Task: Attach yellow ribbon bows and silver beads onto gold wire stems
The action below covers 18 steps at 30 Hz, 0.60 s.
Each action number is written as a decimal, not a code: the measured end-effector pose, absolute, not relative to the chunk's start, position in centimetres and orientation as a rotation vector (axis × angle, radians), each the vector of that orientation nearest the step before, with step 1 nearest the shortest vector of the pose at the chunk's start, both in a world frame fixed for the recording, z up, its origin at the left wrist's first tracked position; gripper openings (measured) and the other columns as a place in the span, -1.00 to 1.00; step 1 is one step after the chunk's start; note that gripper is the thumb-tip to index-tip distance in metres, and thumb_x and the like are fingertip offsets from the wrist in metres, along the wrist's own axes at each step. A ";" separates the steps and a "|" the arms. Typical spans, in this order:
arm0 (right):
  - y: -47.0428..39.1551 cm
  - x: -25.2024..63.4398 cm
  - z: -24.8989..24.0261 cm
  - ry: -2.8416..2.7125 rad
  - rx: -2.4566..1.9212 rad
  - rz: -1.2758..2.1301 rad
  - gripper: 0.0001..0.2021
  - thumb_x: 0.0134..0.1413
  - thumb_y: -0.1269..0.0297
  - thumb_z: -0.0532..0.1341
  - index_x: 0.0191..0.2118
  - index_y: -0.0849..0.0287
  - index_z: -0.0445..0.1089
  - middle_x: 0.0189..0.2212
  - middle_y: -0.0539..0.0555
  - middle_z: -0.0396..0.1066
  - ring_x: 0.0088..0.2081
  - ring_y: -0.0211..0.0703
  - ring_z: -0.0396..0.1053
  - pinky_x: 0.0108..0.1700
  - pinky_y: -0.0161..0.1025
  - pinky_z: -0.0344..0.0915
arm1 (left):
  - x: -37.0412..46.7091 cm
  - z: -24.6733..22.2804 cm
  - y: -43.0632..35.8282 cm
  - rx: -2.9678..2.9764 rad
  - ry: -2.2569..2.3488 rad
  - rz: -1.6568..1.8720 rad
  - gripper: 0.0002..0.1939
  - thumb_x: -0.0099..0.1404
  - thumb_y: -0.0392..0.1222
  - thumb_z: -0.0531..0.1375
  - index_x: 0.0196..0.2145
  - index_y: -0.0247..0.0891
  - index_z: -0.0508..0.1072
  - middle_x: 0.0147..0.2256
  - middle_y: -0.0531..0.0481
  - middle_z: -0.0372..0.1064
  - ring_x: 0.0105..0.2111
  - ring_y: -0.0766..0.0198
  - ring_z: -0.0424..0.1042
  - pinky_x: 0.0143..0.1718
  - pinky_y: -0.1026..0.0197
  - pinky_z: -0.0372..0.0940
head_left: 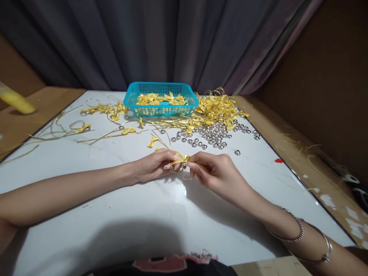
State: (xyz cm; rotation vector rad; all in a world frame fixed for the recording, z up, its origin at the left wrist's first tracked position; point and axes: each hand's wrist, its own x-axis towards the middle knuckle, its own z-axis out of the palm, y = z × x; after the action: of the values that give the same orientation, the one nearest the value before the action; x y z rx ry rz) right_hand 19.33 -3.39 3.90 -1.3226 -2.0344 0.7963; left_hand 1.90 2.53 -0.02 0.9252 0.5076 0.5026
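Near the middle of the white table, my left hand [156, 165] and my right hand [215, 168] meet at a small yellow ribbon bow [185, 158]. Fingers of both hands pinch the bow, one hand at each side. A silver bell-like bead [184, 165] hangs just under its centre, between the fingertips. Thin cord loops curve below the bow. Just behind my left hand lie loose yellow bows [152, 142] with a strand of gold cord. My right wrist wears silver bangles.
A blue basket [161, 111] holding yellow bows stands at the back of the white table [129, 222]. To its right are a yellow ribbon pile [218, 107] and scattered silver beads [214, 132]. Gold cords [112, 135] lie left; paper scraps [327, 200] lie far right.
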 end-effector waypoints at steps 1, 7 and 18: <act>-3.3 19.6 4.1 -2.051 -1.335 0.844 -0.83 0.08 0.46 0.09 -0.45 0.26 0.40 -0.68 -0.05 0.31 -0.65 -0.39 0.18 -0.54 -0.41 0.07 | 1.9 -0.1 2.6 0.930 0.520 0.504 -0.76 0.04 -0.27 0.17 -0.73 -0.35 0.33 -0.74 0.13 0.09 -0.64 0.44 0.04 -0.53 0.38 0.09; -3.2 19.9 4.5 -2.072 -1.353 1.026 -0.81 0.12 0.44 0.10 -0.47 0.27 0.39 -0.72 -0.06 0.29 -0.66 -0.39 0.18 -0.52 -0.40 0.13 | 1.8 0.0 2.6 0.947 0.504 0.520 -0.78 0.03 -0.28 0.17 -0.72 -0.34 0.36 -0.75 0.14 0.06 -0.63 0.42 0.06 -0.51 0.36 0.09; -2.7 20.7 4.7 -2.175 -1.307 0.751 -0.87 0.15 0.32 0.15 -0.39 0.23 0.36 -0.55 -0.02 0.40 -0.56 -0.36 0.26 -0.48 -0.38 0.13 | 1.6 0.2 2.2 1.064 0.557 0.491 -0.80 0.02 -0.25 0.16 -0.69 -0.34 0.33 -0.70 0.14 0.11 -0.64 0.43 -0.01 -0.54 0.31 -0.05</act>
State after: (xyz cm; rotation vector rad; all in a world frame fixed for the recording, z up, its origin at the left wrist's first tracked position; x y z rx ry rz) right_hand 20.67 -2.73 4.69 -1.3066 -2.1745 0.7512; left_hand 1.62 2.23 0.21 1.0640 0.5568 0.4914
